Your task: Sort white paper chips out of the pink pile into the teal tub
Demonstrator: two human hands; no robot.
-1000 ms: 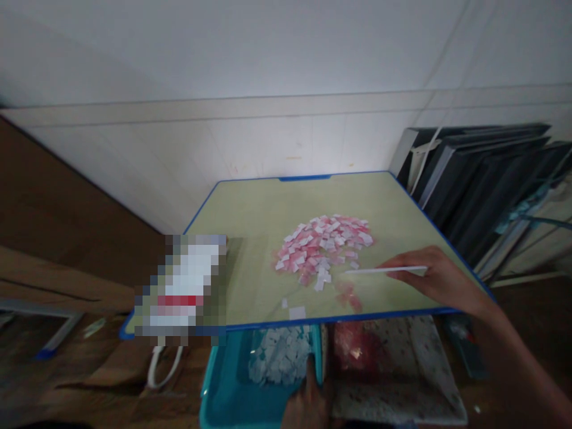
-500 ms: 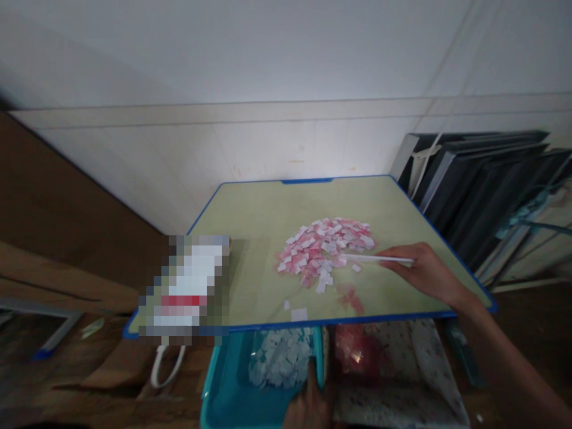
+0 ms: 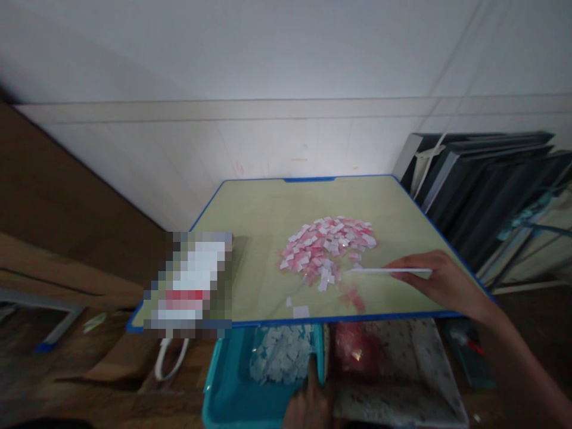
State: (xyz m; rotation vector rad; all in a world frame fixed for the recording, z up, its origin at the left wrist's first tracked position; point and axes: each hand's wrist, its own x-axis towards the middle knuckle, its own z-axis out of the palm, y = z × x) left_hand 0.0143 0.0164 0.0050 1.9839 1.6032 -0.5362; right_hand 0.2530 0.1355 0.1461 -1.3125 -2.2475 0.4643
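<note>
My right hand [image 3: 433,277] pinches a thin white stick [image 3: 369,271] over the right part of the pale green tabletop. The stick points left and its tip is just right of the near end of a spread pile of small white and pink pieces [image 3: 313,244]. Low in view, my left hand [image 3: 308,405] stretches its index finger to the inner right side of a teal tray [image 3: 232,387]. That fingertip is beside a heap of small white pieces [image 3: 281,354] in the tray. Its other fingers are partly dark and cut off by the lower edge.
A blurred-out white object [image 3: 192,280] stands on the table's left, with a white loop [image 3: 172,363] below it. Pink-red material [image 3: 357,351] lies on a speckled tray [image 3: 411,375] under the table edge. Dark panels [image 3: 491,173] lean at right, near the white wall [image 3: 268,143].
My right hand and the stick have moved right and slightly toward me, away from the pile. A small pink piece now lies apart by the pile's right side. My left hand stays put.
</note>
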